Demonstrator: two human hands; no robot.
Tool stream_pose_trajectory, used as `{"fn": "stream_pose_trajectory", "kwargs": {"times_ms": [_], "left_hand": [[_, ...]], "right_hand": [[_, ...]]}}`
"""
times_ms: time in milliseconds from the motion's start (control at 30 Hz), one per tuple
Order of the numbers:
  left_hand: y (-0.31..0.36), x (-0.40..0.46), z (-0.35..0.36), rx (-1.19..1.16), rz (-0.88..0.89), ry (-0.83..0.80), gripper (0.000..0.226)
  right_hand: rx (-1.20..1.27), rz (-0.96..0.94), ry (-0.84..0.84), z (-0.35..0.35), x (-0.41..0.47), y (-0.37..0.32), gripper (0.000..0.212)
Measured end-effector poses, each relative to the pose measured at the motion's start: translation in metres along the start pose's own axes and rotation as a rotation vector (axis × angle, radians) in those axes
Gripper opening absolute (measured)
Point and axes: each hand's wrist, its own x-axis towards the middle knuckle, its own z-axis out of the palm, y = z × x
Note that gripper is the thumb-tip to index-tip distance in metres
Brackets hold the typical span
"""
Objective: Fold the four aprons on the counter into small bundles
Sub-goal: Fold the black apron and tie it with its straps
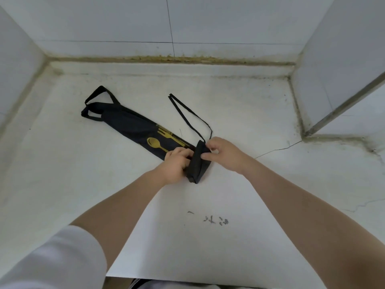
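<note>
grip: left hand (177,165) and right hand (225,153) both pinch the rolled near end of black apron (129,124), mid-counter.
room: bare white counter (270,113) on every side; tiled walls (208,21) behind.
fabric: soft narrow strip, gold cutlery print, thin tie strap (187,113) looped loose.
</note>
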Motion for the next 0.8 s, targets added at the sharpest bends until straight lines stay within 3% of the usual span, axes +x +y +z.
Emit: {"fn": "stream_pose_trajectory", "kwargs": {"times_ms": [67, 167, 233, 300, 400, 433, 600, 667, 800], "left_hand": [[-0.008, -0.008, -0.013, -0.129, 0.035, -0.016, 0.026], [-0.025, -0.022, -0.029, -0.201, -0.056, 0.287, 0.041], [-0.030, -0.030, -0.042, -0.354, -0.209, 0.427, 0.037], [-0.022, -0.028, -0.045, -0.336, -0.246, 0.339, 0.027], [-0.010, -0.023, -0.027, -0.056, -0.138, 0.132, 0.034], [-0.011, -0.024, -0.018, 0.042, -0.136, 0.119, 0.039], [-0.032, -0.039, 0.009, 0.384, -0.123, 0.140, 0.089], [-0.034, -0.040, 0.012, 0.435, -0.133, 0.115, 0.103], [-0.029, -0.039, 0.016, 0.454, -0.196, 0.105, 0.106]], "right_hand": [[-0.090, 0.052, 0.000, 0.011, 0.011, -0.007, 0.025], [-0.344, 0.175, -0.023, 0.029, 0.027, -0.010, 0.034], [-0.473, 0.247, -0.047, 0.041, 0.035, -0.017, 0.029], [-0.517, 0.292, -0.058, 0.048, 0.040, -0.025, 0.033], [-0.581, 0.285, -0.043, 0.064, 0.045, -0.038, 0.025], [-0.585, 0.267, -0.027, 0.069, 0.046, -0.039, 0.017], [-0.498, 0.077, 0.035, 0.058, 0.030, -0.019, 0.020], [-0.464, -0.010, -0.050, 0.048, 0.017, -0.011, 0.028], [-0.779, -0.260, -0.134, 0.047, 0.007, 0.003, 0.021]]}}
